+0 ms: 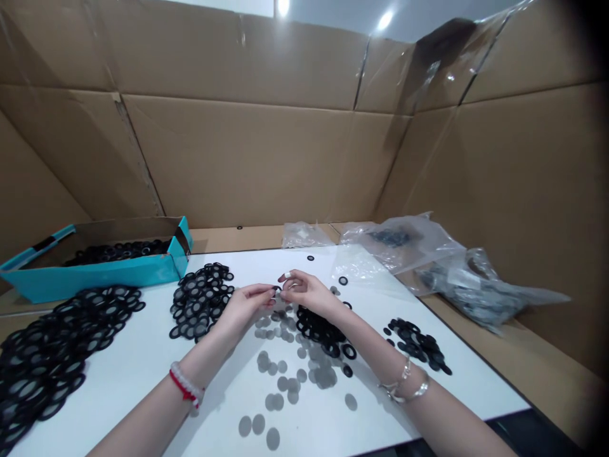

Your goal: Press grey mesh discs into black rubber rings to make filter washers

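Note:
My left hand (pixel 247 304) and my right hand (pixel 307 292) meet fingertip to fingertip above the white table (pixel 143 355). Both pinch a small black ring (pixel 277 289) held between them. Below the hands lie several grey mesh discs (pixel 285 368) scattered on the table. A heap of plain black rings (pixel 318 330) lies under my right wrist. A pile of rings fitted with mesh (pixel 200 298) sits just left of my left hand.
A big heap of black rings (pixel 47 349) covers the table's left side. A teal box (pixel 95 260) with rings stands at back left. A small ring pile (pixel 419 346) lies at right. Plastic bags (pixel 428 254) rest behind. Cardboard walls (pixel 266 152) surround the table.

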Available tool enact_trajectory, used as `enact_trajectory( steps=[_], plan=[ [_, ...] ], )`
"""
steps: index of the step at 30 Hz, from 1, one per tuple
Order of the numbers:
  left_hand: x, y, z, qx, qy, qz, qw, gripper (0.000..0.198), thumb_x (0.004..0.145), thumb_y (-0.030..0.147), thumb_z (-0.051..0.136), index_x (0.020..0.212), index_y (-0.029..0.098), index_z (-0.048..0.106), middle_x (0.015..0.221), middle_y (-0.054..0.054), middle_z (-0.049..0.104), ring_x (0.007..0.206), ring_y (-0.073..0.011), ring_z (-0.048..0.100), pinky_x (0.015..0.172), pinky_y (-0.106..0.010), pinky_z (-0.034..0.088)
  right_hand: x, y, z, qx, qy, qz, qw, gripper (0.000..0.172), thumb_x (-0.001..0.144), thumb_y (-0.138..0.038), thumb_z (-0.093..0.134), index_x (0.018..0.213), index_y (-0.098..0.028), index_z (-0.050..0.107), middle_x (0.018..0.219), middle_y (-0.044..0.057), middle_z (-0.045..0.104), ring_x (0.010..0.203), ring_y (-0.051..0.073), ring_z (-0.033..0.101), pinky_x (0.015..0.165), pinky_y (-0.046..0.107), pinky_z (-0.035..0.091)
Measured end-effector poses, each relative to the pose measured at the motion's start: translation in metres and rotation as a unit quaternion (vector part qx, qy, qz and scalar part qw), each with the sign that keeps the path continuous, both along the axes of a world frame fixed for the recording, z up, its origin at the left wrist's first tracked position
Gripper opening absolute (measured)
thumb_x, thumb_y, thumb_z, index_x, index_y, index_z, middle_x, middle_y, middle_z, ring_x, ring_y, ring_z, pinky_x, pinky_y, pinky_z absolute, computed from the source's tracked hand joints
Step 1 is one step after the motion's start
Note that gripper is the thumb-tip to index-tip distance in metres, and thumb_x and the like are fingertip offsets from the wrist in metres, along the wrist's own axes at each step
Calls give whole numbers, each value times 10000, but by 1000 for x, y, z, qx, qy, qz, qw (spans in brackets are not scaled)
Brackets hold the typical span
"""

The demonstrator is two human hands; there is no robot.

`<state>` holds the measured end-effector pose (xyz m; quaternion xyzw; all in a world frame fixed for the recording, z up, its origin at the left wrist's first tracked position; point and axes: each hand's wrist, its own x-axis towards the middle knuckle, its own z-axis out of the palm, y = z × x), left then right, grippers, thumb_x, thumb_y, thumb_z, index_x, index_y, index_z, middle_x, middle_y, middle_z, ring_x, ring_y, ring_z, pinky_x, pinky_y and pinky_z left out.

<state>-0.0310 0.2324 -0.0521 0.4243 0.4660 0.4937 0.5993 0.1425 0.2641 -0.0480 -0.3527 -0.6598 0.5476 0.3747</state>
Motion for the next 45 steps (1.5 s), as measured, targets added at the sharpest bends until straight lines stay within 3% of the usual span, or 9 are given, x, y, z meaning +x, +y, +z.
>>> enact_trajectory(
  steps=[7,13,17,21,26,32,39,45],
  plan=[
    [5,-5,-5,2,18,-4,1000,276,578,251,799,812,136,709,754,-76,715,666,-159,638,643,-261,466,2,-6,-13,-43,18,-34,998,416,658,-400,749,904,-188,489,768,-12,567,678,140,613,649,289,504],
    [4,-8,0,-45,-34,-15,998,218,576,187,777,769,136,690,745,-58,697,654,-137,621,681,-264,465,10,-13,-8,-9,-5,41,999,412,702,-345,732,1010,-213,492,1006,33,544,758,128,603,681,275,487],
    [6,-13,4,-16,1,-20,1000,243,593,196,756,811,131,672,717,-41,685,627,-127,599,631,-250,437,13,-19,-1,34,-71,59,995,256,822,-425,601,903,-197,518,864,22,586,800,157,572,720,292,447],
    [8,-16,6,0,25,-34,999,372,558,173,767,899,150,621,599,21,629,557,-111,542,539,-227,371,11,-23,2,85,-140,54,985,337,909,-473,432,726,-192,465,681,-29,470,636,125,450,606,259,355],
    [9,-13,8,-11,-39,26,999,387,526,161,773,871,144,599,462,106,463,443,-53,405,488,-200,296,5,-26,2,109,-103,38,988,359,916,-462,422,677,-196,405,640,-46,366,600,113,352,569,244,287],
    [9,-13,10,-31,-73,27,996,442,525,254,820,918,132,661,631,0,632,583,-98,550,585,-215,404,0,-28,4,68,-50,25,996,341,921,-468,410,724,-192,449,691,-27,407,648,124,372,608,254,300],
    [10,-15,3,0,-90,35,995,380,577,253,814,923,149,694,629,-9,660,583,-99,573,598,-209,426,-4,-31,-1,121,-31,2,992,345,924,-446,405,681,-202,388,655,-39,350,616,123,338,593,260,284],
    [12,-15,1,-21,-153,38,987,248,547,218,835,724,159,672,718,-1,675,648,-90,608,683,-204,469,-4,-31,-3,132,-41,-1,990,329,931,-432,387,691,-209,362,672,-36,339,624,128,336,594,263,290]
  ],
)
